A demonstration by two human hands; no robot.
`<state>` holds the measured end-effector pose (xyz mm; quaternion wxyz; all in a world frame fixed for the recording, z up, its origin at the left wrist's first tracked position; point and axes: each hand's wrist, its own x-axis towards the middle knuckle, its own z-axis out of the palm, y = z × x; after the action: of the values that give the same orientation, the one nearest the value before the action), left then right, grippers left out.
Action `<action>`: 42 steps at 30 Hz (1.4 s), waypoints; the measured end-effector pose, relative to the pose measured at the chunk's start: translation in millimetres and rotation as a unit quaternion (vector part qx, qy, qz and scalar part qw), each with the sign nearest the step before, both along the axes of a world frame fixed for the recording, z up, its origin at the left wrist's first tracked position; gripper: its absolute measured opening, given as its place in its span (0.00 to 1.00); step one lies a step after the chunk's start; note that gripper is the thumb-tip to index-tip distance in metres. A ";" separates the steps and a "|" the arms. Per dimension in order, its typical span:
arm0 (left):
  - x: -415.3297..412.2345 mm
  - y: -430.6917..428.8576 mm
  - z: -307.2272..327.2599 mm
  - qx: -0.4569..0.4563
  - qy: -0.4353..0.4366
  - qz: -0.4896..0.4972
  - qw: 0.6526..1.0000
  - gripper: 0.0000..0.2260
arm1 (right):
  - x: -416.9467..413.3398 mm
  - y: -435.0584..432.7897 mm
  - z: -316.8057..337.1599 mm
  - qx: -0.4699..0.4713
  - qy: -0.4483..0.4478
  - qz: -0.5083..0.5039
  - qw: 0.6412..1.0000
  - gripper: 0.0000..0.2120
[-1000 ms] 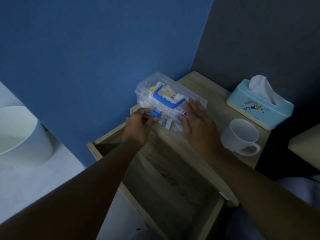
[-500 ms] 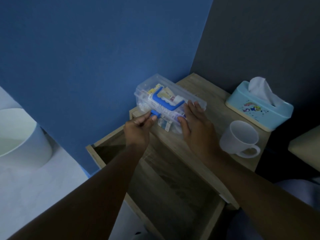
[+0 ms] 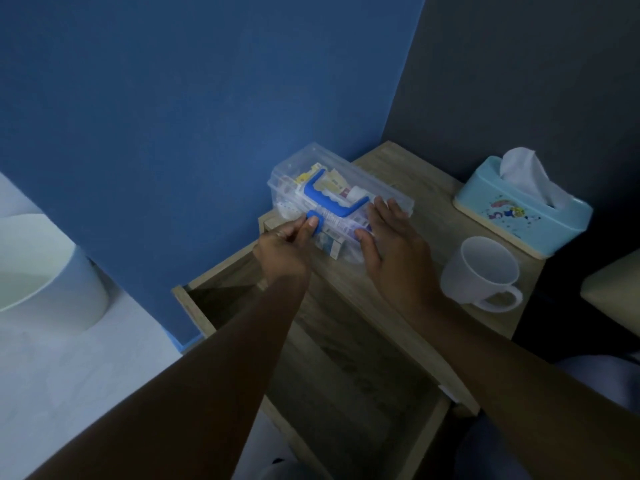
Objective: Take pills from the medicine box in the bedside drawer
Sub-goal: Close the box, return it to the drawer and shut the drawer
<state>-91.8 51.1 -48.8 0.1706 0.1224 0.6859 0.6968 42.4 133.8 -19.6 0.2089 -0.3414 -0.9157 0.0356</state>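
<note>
So, medicine box (image 3: 341,202): it sits on the left end of the bedside table top (image 3: 426,188), close against the blue wall (image 3: 207,98), not in the drawer; you see a clear plastic case with a blue handle (image 3: 332,199) across its lid.
Contents: packets and strips show through the clear plastic, but the dim light and glare leave their labels unreadable; you cannot pick out any single pill.
Left hand (image 3: 285,249): your thumb and forefinger pinch the blue latch (image 3: 316,220) on the box's near face; the other fingers curl under and are hidden behind the knuckles.
Right hand (image 3: 391,244): it lies spread and flat on the right part of the lid, thumb down on the near face of the box; it covers that corner of the box.
Drawer (image 3: 346,358): pulled out below your arms; your forearms cross over it and its inside is in deep shadow, so what you can see of its floor looks bare wood and the rest you cannot tell.
White mug (image 3: 481,271): on the table top just right of your right hand, handle toward you.
Tissue box (image 3: 519,211): pale blue, at the far right of the table top, a tissue sticking up.
White bin (image 3: 45,271): on the floor at the left, cut off by the frame edge.
</note>
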 end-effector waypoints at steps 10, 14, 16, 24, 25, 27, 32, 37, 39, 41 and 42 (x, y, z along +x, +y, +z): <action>23.3 8.6 5.7 -0.062 0.001 0.006 0.998 0.16 | 0.0 0.7 0.2 -0.002 -0.009 0.004 1.000 0.24; 21.1 6.8 11.7 -0.053 -0.040 0.000 0.998 0.15 | -0.3 -0.2 4.0 -0.014 -0.011 0.005 1.000 0.24; 20.5 8.0 16.4 -0.045 -0.081 0.005 0.996 0.16 | -0.5 -0.7 5.3 -0.018 -0.015 0.001 1.000 0.24; 7.7 7.3 15.6 -0.036 -0.204 -0.048 0.977 0.18 | -0.3 0.5 2.1 -0.033 0.001 -0.004 0.999 0.24; 9.0 6.2 13.1 -0.021 -0.229 -0.066 0.971 0.19 | -0.3 0.6 1.0 -0.038 0.009 -0.007 0.999 0.24; 12.3 3.9 8.3 0.007 -0.258 -0.095 0.961 0.22 | 0.2 1.0 -0.4 -0.048 0.019 -0.009 0.999 0.25; 4.3 -6.4 3.0 -0.003 -0.201 -0.141 0.969 0.28 | 0.1 -0.3 2.5 -0.078 0.037 -0.005 0.996 0.25; -25.3 -6.6 15.3 -0.076 -0.048 -0.091 0.992 0.24 | 0.8 -4.8 10.4 -0.163 0.161 -0.018 0.973 0.20; -40.6 -0.6 25.4 -0.097 0.020 -0.082 0.992 0.24 | -0.1 -8.9 10.0 -0.178 0.204 -0.049 0.961 0.23; -53.7 7.2 36.2 -0.118 0.067 -0.103 0.985 0.27 | -4.1 -12.2 8.3 -0.197 0.223 -0.083 0.951 0.27; -59.6 12.0 41.1 -0.136 0.098 -0.116 0.979 0.28 | -6.8 -13.1 7.2 -0.211 0.226 -0.100 0.946 0.30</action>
<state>-151.4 63.1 -7.7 0.1971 0.2445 0.7687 0.5571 35.7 120.7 -12.4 0.3362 -0.4504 -0.7771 0.2832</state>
